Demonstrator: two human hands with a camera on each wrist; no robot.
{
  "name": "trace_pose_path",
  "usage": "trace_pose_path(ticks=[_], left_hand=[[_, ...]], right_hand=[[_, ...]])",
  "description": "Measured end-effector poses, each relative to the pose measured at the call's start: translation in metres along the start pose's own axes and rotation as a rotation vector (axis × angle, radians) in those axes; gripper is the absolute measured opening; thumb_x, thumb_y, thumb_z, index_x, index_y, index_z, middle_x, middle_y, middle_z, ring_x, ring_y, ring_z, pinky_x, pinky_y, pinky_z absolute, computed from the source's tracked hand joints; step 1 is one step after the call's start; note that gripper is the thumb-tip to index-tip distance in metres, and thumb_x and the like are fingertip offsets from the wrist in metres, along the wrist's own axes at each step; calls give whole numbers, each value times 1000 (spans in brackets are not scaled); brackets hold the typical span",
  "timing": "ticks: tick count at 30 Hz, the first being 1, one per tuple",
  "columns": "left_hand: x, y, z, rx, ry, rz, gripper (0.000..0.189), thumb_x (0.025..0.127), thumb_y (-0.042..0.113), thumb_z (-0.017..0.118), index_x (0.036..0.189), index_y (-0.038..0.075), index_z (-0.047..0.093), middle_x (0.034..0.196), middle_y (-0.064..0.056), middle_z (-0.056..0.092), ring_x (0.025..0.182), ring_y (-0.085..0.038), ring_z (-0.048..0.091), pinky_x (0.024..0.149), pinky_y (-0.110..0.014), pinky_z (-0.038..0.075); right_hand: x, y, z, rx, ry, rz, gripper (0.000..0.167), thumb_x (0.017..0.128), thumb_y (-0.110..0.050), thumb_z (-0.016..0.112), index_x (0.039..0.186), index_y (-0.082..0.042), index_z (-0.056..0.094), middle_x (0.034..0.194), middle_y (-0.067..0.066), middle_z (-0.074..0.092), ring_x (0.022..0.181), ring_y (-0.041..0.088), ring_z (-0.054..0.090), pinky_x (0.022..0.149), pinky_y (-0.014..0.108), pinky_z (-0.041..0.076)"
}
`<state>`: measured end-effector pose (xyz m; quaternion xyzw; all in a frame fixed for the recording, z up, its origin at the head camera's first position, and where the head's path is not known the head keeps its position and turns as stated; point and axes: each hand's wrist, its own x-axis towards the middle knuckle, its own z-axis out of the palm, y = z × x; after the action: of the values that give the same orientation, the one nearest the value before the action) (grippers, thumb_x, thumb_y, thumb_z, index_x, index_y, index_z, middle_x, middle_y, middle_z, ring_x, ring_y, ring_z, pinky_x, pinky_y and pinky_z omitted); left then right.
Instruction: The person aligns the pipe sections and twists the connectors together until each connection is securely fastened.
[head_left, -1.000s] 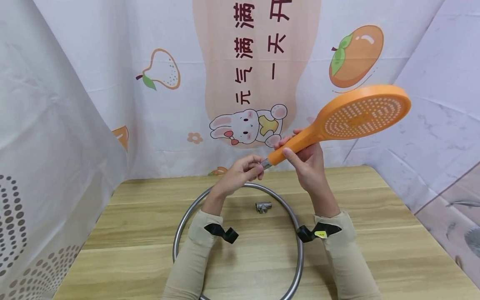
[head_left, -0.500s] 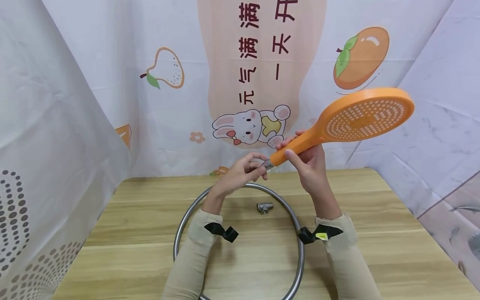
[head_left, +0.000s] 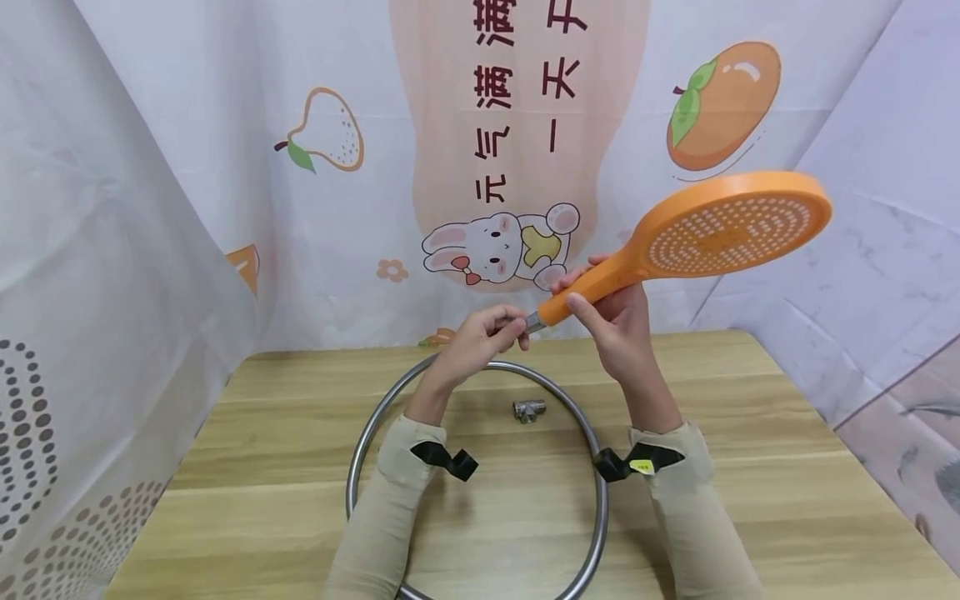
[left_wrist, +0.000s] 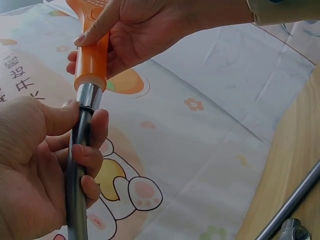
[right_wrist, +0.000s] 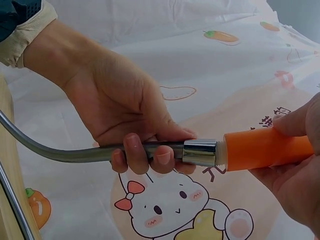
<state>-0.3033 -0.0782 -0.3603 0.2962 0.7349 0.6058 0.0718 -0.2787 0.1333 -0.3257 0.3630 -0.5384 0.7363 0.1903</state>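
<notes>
An orange shower head [head_left: 731,225] is held up over the table, its handle [right_wrist: 267,149] gripped by my right hand [head_left: 611,321]. My left hand [head_left: 480,337] grips the end of a metal hose [right_wrist: 75,154] just behind its chrome nut [right_wrist: 200,152], which meets the handle's base. In the left wrist view the nut [left_wrist: 89,96] sits right under the orange handle [left_wrist: 92,62], with my fingers [left_wrist: 82,155] wrapped round the hose [left_wrist: 77,200]. The hose [head_left: 592,492] loops in a big circle on the wooden table [head_left: 787,483].
A small chrome valve fitting [head_left: 528,410] lies on the table inside the hose loop. Printed cloth [head_left: 487,167] hangs behind and at both sides, close to the table's edges. Black straps [head_left: 446,461] are on both wrists.
Both hands and the shower head stay almost where they were; the left fingers shift slightly at the nut. The view moves a little.
</notes>
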Motion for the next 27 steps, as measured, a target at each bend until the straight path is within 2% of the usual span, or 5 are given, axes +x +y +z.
trace_pose_path(ticks=[7,12,17,20,27], left_hand=[[1,0,-5,8,13,-4,35,111,27,44,105,2,68,81,-1,64,64,-17,37,54,-24,26],[1,0,-9,-10,-33,49,30,110,18,46,113,-1,68,88,-3,67,69,-17,41,57,-25,27],[1,2,-11,-34,-60,85,30,104,6,57,133,-1,59,102,-15,73,82,-10,61,70,-20,47],[2,3,-10,-66,-56,87,33,102,2,59,133,-4,52,106,-23,72,94,-11,67,82,-23,52],[1,4,-7,-77,-12,60,21,103,5,58,123,-2,56,96,-11,73,76,-12,55,60,-24,34]], right_hand=[[0,4,3,1,6,-28,46,95,15,57,134,-4,43,110,13,65,104,27,69,102,38,55],[-1,6,3,11,35,-49,44,95,14,58,133,-4,43,110,14,65,104,28,70,102,38,55],[2,5,1,16,44,-52,43,95,13,58,132,-4,44,110,12,66,104,26,70,102,37,55],[2,4,1,14,50,-41,43,95,13,58,132,-5,44,110,12,66,105,26,70,102,36,54],[0,1,2,15,49,-22,44,95,14,57,133,-5,44,110,12,66,105,27,69,102,35,54]])
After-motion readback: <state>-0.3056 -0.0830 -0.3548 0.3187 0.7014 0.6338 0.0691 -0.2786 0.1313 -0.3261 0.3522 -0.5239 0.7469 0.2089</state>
